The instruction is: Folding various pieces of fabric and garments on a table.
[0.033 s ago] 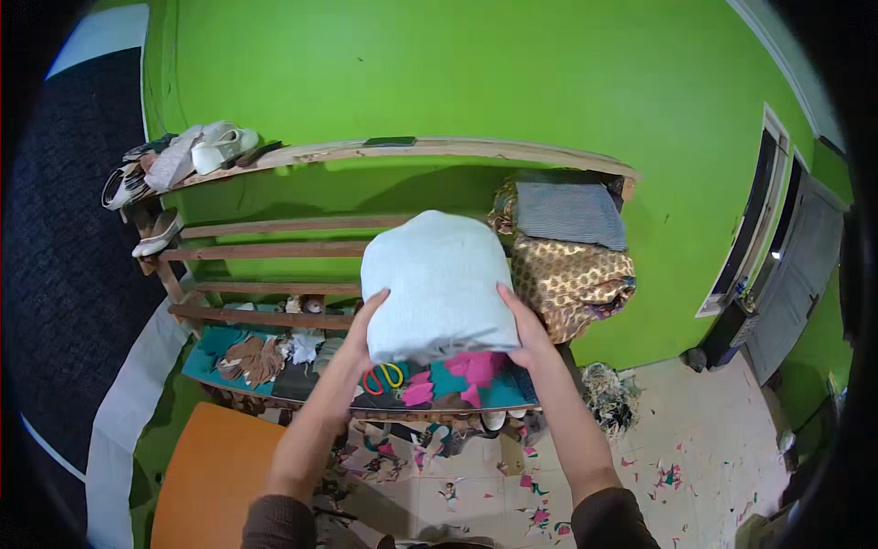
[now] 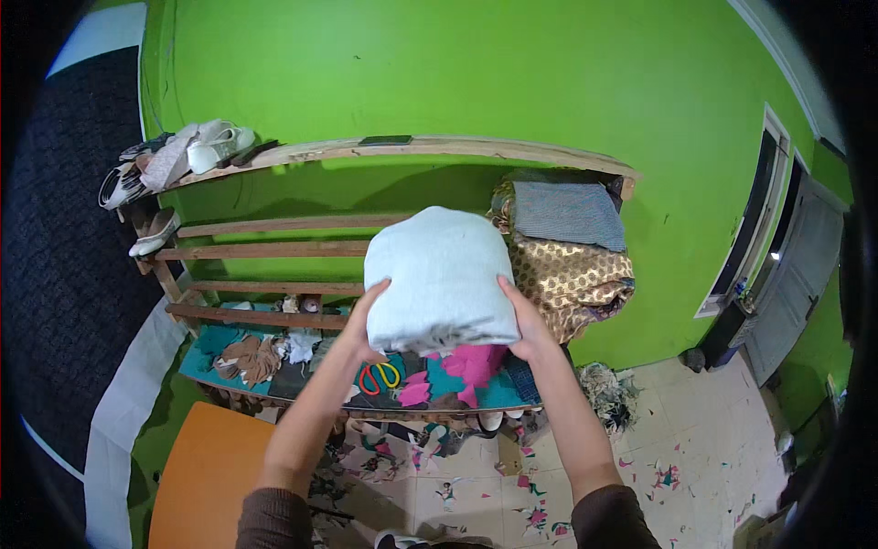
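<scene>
A pale, folded cloth bundle hangs in the air in front of the wooden rack. My left hand presses its left side and my right hand its right side, so both hands are closed on it. Along its lower edge, greyish folds show. Below it, on the bottom shelf, lie scissors with red and yellow handles, and pink fabric pieces. Beyond my right hand, a gold-patterned cloth drapes under a folded grey cloth on the rack.
Shoes crowd the rack's top left end. Brown cloth lies on the bottom shelf. An orange board stands at lower left. Fabric scraps litter the tiled floor, near a bag of scraps at right.
The bundle tilts slightly, so more of its grey folded lower edge shows. Both hands keep their hold, and the scissors and pink fabric below show a little more.
</scene>
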Demonstrator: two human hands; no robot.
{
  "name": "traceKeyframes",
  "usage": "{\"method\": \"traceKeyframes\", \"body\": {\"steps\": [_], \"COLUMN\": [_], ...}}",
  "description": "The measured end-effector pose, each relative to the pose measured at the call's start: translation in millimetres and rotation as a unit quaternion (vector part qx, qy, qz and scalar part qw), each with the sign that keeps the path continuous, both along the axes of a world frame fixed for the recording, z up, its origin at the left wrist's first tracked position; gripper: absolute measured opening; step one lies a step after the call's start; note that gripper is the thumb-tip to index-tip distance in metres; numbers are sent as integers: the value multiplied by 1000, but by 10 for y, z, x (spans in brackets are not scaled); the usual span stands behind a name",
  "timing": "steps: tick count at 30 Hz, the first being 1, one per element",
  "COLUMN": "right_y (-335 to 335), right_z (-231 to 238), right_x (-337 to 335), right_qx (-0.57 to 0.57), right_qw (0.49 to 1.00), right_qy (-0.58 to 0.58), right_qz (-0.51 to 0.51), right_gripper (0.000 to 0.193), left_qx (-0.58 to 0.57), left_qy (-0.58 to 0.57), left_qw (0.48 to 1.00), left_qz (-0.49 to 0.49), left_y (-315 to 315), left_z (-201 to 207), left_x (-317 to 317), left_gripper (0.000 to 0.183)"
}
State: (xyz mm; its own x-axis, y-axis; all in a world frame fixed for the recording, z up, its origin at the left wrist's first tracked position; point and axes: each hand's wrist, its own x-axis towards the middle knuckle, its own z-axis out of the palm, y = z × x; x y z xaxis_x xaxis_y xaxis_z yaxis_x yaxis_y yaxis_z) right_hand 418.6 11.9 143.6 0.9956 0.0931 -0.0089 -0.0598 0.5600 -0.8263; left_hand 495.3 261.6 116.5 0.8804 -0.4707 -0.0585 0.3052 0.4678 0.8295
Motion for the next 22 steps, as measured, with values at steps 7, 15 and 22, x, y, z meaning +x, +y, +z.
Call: {"method": "traceKeyframes", "body": {"steps": [7,15,22], "right_y": [-503,-859,-1001], "right_z": [182,380,106], "right_x": [844,1846,2310], "right_qx": [30,31,-92], "right_qw": [996,993,977], "right_qy": [-60,-97,-4], "right_qz": [-54,-55,-193], "right_gripper": [56,60,68], "left_qx": [-53,-51,48], "left_qy": [-76,-62,-108], "left_qw": [994,993,991], "left_qz": [-50,-83,-65], "left_y": [-676,-1064,-1237], "left_z": [529,729,393], "left_x": [814,1807,2416], "left_gripper": [63,67,67]}}
